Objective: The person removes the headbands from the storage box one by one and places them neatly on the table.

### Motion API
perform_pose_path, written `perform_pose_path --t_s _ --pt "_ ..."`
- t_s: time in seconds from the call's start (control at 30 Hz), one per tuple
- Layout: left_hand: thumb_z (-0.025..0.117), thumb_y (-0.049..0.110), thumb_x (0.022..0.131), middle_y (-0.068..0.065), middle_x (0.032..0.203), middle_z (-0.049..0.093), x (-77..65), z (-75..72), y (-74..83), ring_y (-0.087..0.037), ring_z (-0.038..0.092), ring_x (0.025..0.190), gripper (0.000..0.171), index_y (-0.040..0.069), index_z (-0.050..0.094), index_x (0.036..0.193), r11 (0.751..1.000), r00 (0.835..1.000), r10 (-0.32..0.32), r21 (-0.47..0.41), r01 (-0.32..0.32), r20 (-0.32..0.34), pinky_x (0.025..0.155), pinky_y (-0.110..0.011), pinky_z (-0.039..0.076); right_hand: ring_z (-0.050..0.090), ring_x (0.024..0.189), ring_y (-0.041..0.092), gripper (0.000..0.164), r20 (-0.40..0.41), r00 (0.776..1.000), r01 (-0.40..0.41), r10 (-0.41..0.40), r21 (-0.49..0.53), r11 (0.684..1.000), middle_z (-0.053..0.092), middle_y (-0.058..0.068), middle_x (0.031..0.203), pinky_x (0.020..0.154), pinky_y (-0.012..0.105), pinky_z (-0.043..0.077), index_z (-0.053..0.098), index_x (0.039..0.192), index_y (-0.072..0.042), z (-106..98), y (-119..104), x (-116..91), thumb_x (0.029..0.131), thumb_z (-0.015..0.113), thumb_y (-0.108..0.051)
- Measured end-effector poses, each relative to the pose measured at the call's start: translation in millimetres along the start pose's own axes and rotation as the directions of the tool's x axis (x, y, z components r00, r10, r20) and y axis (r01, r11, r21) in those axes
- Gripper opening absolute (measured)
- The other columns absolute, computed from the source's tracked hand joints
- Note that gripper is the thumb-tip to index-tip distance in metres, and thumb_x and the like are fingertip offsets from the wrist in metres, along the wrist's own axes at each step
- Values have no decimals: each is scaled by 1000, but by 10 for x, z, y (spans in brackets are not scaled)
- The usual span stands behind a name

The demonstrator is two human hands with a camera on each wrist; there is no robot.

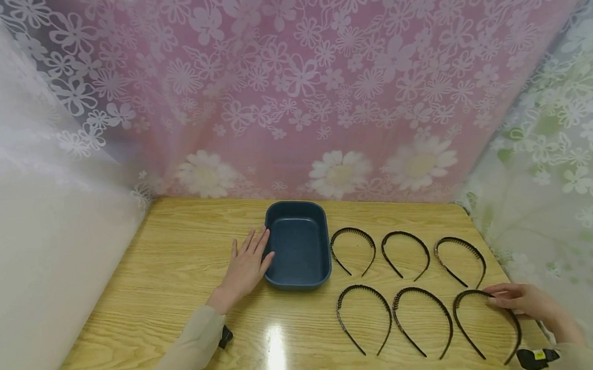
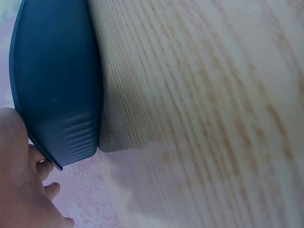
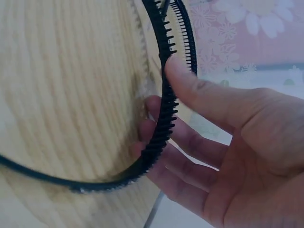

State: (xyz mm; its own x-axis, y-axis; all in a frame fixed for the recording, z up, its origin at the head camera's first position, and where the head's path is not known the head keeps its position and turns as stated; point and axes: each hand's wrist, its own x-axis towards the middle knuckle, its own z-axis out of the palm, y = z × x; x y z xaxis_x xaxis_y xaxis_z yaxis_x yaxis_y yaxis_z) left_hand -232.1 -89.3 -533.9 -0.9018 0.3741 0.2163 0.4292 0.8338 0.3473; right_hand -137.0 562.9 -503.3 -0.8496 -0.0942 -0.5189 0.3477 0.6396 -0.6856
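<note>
On the left of the wooden tabletop (image 1: 180,269), the left hand (image 1: 245,268) lies flat with its fingers straight and spread, their tips touching the left wall of a dark blue tray (image 1: 299,243) that stands near the back edge. Just right of the tray lie six black toothed headbands in two rows of three, each with its arch toward the back and its ends toward the person, none touching another. The back row (image 1: 407,252) lies free. In the front row, the left headband (image 1: 364,315) and the middle headband (image 1: 423,319) also lie free, while the right hand (image 1: 526,301) pinches the top of the arch of the rightmost headband (image 1: 485,320) near the right edge of the tabletop. A pink flowered curtain (image 1: 296,84) hangs close behind the tabletop, with pale curtains at both sides. The left wrist view shows the tray's outer wall (image 2: 57,80) from close up, resting on the wood grain, with the hand (image 2: 21,180) at its end. The right wrist view shows what the head view cannot: the thumb (image 3: 199,92) presses on the toothed band (image 3: 161,109) from one side, with the fingers behind it.
</note>
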Motion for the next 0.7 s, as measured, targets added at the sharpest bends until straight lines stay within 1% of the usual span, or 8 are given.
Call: perform_pose_path --t_s 0.07,0.13,0.27,0.37,0.47,0.53,0.6,0.7 --pt "50 35 108 -9 168 23 -4 0 4 -36 20 154 63 9 28 161 1000 1000 0 0 0 -2 117 -71 12 70 91 17 45 1 1000 31 -31 6 1000 71 14 118 77 40 59 60 134 8 9 33 -6 103 62 -24" --pt "49 35 108 -9 168 23 -6 0 6 -36 20 154 63 9 28 161 1000 1000 1 3 -1 -3 117 -71 12 69 90 12 44 -30 999 22 -22 -2 1000 71 11 118 76 37 59 62 133 5 29 61 -5 102 64 -25" --pt "49 35 108 -8 168 23 -3 0 6 -35 20 154 62 8 29 161 1000 1000 2 10 -1 -6 117 -71 13 67 93 10 49 -119 993 -28 20 -64 998 68 19 125 79 38 58 63 134 2 78 98 24 100 67 -32" --pt "50 35 108 -8 168 23 -3 -10 7 -35 21 154 62 8 29 161 1000 1000 4 9 -4 -7 117 -71 14 67 104 23 53 -169 986 -36 15 -122 992 63 27 131 83 43 57 63 135 3 114 104 33 100 66 -36" --pt "50 36 108 -8 168 23 -7 -16 10 -35 20 154 63 8 29 161 1000 1000 7 6 -7 -5 117 -71 14 66 109 28 55 -209 978 -45 17 -130 991 63 26 133 86 44 57 64 134 2 148 108 22 99 67 -39" --pt "49 36 108 -9 168 23 -7 -14 8 -35 20 154 63 9 29 161 1000 1000 7 14 -7 -4 117 -71 14 67 104 20 56 -215 976 -40 16 -110 993 66 23 130 83 43 58 63 135 3 157 105 11 99 67 -39" --pt "48 37 109 -8 168 22 -8 -11 6 -34 19 155 63 9 28 162 1000 1000 4 22 -4 0 117 -71 14 65 94 4 55 -225 974 -45 24 -90 995 70 15 124 79 37 58 64 134 2 165 104 -1 98 68 -39" --pt "47 38 109 -7 168 22 -10 -9 3 -34 19 155 63 10 27 162 1000 1000 3 28 -3 1 117 -71 15 61 85 -6 51 -237 972 -24 7 -68 997 73 8 116 75 33 57 65 133 3 158 96 -27 100 66 -36"
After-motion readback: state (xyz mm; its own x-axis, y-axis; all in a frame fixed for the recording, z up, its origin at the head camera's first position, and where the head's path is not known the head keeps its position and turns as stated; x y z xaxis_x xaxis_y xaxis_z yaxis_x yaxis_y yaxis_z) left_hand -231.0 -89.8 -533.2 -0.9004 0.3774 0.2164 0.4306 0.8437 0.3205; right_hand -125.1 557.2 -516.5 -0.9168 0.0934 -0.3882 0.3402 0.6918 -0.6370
